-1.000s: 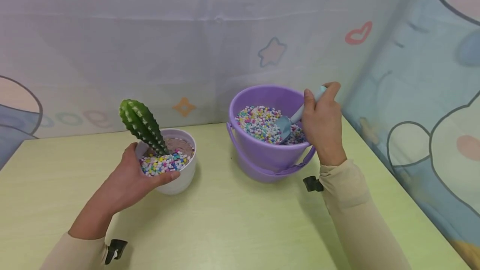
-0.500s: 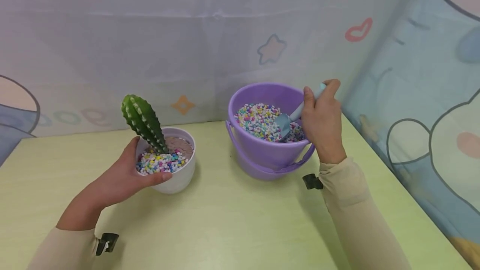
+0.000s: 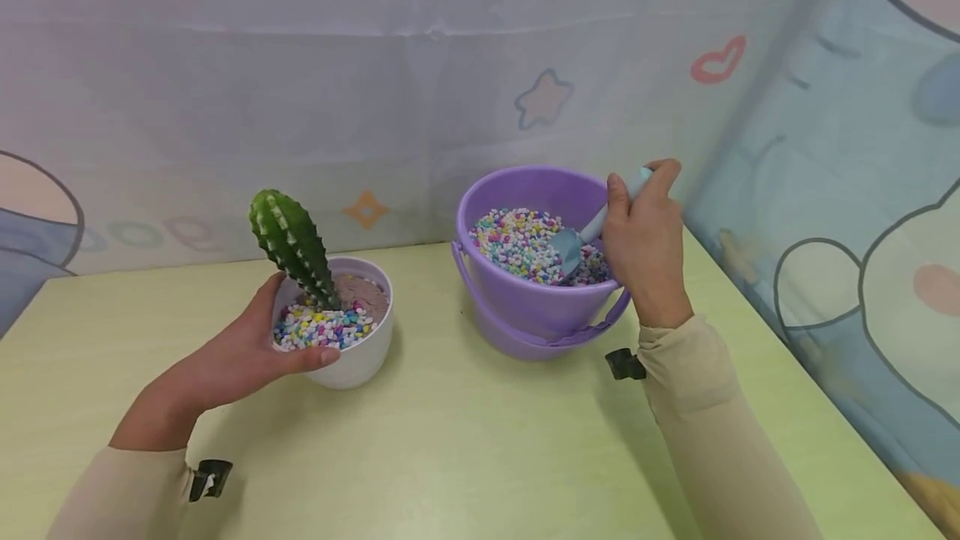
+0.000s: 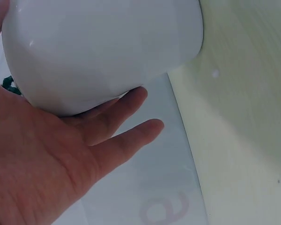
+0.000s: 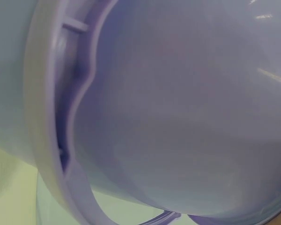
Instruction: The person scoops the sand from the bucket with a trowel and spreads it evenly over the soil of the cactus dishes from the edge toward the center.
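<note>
On the left stands a white flowerpot (image 3: 367,357) with a green cactus (image 3: 294,250) leaning left. Colourful pebbles (image 3: 322,327) cover the near part of its top; brown filling (image 3: 362,293) shows behind. My left hand (image 3: 236,357) holds the pot from the left, thumb along the near rim; in the left wrist view some fingers touch the white wall (image 4: 107,47) and one stands clear. My right hand (image 3: 647,252) grips the handle of a light blue toy shovel (image 3: 567,251), its blade among pebbles (image 3: 513,238) in a purple bucket (image 3: 525,307).
The bucket's carrying handle (image 3: 577,338) hangs down its near side and fills part of the right wrist view. Pot and bucket stand apart on a pale yellow-green table (image 3: 435,440). A printed cloth (image 3: 360,107) hangs behind, another (image 3: 862,215) at the right.
My left thumb has slid a little left along the pot's rim and the left forearm has shifted left. The cactus top sits slightly further right. My right hand and shovel look unmoved.
</note>
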Demonstrator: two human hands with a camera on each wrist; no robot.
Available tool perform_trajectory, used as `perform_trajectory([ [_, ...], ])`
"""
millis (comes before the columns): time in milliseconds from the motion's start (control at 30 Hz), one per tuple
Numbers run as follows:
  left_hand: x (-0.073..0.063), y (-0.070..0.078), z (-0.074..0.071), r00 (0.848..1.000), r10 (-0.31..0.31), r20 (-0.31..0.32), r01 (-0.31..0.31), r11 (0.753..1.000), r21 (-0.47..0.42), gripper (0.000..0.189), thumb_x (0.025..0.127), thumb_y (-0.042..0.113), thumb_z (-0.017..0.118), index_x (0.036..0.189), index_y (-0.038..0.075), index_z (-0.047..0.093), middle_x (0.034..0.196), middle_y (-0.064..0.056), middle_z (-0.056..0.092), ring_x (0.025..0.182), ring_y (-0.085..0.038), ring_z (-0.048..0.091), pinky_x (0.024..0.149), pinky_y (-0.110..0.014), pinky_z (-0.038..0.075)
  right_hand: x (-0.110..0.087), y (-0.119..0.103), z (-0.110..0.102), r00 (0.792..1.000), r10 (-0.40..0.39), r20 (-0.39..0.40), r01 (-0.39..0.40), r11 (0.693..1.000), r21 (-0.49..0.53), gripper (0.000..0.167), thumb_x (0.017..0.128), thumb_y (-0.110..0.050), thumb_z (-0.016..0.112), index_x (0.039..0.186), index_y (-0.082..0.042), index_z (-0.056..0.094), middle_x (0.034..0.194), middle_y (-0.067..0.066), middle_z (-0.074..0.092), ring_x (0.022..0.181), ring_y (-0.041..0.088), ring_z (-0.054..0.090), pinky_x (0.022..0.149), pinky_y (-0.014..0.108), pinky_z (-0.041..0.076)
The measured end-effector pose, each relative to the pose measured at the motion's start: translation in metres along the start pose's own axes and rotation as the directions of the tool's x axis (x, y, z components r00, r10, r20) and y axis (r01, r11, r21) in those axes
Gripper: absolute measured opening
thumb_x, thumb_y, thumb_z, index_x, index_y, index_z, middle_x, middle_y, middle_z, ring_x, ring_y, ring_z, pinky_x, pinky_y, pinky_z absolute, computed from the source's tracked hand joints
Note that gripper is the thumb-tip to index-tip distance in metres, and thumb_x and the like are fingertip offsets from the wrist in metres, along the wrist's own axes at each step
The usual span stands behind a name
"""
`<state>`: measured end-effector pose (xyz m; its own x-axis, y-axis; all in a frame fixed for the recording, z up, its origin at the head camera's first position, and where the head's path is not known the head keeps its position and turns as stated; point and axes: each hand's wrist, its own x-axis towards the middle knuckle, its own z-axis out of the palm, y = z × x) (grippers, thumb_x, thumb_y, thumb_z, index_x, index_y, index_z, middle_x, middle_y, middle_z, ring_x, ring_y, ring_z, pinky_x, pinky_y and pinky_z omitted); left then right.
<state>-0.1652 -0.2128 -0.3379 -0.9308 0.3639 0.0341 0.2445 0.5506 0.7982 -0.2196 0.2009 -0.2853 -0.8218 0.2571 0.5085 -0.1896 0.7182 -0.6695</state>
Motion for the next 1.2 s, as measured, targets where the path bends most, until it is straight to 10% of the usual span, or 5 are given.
perform_trajectory([
  [1200, -0.0005, -0.0068, -0.0021, 0.996, -0.082, 0.032, 0.080, 0.995, 0.054, 0.116, 0.086, 0.037, 0.076, 0.155, 0.009, -0.014, 0.150, -0.029, 0.017, 0.130, -0.042, 0.028, 0.100, -0.061, 0.029, -0.0001, -0.0007, -0.0004, 1.000, 0.007, -0.003, -0.007, 1.000, -0.015, 0.045, 0.105, -0.041, 0.035, 0.126, -0.002, 0.026, 0.071, 0.017, 0.051, 0.055, 0.034, 0.056, 0.053, 0.043, 0.044],
])
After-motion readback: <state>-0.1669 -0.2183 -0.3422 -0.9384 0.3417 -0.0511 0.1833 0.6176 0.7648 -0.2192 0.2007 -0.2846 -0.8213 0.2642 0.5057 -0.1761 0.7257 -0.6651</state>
